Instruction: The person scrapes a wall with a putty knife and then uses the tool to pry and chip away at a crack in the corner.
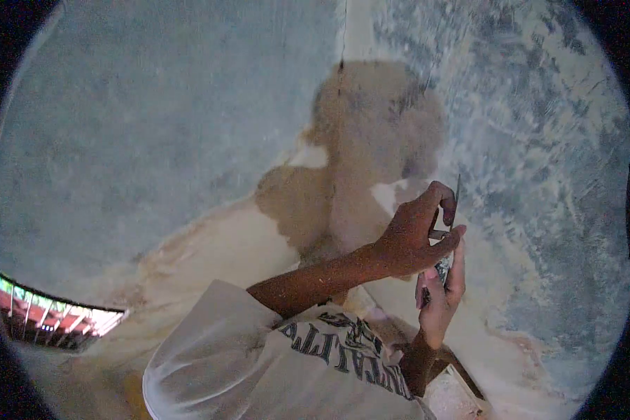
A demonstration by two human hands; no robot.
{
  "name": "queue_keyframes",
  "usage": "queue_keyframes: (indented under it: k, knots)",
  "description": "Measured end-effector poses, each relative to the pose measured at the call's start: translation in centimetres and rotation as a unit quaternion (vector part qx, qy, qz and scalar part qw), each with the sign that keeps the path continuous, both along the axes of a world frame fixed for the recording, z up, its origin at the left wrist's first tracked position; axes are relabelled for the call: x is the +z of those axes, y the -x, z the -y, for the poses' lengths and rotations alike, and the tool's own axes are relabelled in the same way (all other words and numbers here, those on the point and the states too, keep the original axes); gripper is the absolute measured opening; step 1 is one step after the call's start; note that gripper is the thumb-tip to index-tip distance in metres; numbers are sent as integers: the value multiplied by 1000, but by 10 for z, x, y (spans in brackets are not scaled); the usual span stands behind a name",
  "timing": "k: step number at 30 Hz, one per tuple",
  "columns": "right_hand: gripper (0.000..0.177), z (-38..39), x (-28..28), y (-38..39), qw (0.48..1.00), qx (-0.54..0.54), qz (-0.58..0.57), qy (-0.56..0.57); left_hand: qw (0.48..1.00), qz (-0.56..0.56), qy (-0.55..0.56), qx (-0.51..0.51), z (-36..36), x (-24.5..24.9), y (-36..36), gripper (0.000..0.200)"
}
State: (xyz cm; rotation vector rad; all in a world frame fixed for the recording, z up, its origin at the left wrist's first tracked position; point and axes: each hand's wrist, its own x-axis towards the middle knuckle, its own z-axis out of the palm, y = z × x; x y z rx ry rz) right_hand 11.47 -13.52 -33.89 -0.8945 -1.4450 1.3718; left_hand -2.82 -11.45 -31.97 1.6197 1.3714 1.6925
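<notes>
My left hand reaches across from the left, fingers curled round a putty knife. Its thin blade shows nearly edge-on and points up, just past my fingertips. Directly below, my right hand comes up from the lower right, closed on a dark, grey-speckled piece whose kind I cannot tell. The two hands meet near the left thumb tip, which overlaps the right fingers in this view. Much of both held things is hidden by fingers.
Ahead, two walls meet at a corner with a vertical crack. The left wall is blue-grey; the right wall has patchy pale smears. My shadow falls across the corner. A barred opening is at the lower left.
</notes>
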Motion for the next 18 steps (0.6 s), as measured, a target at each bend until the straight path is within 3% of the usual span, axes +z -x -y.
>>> queue_keyframes:
  k: [5, 10, 13, 18]
  knots:
    - [78, -4, -30, -24, 997, 44, -20, 60, 998, -54, -18, 36, 5, -31, -17, 41]
    - [73, -14, -66, -38, 989, 128, -18, 77, 992, -31, 107, 58, 30, -58, -27, 51]
    - [69, -11, -74, -31, 975, 144, -1, 170, 979, -23, 190, 73, 51, -55, -23, 56]
    - [65, -7, -79, -11, 981, 160, 53, 96, 968, -67, 205, 126, 75, -59, -15, 53]
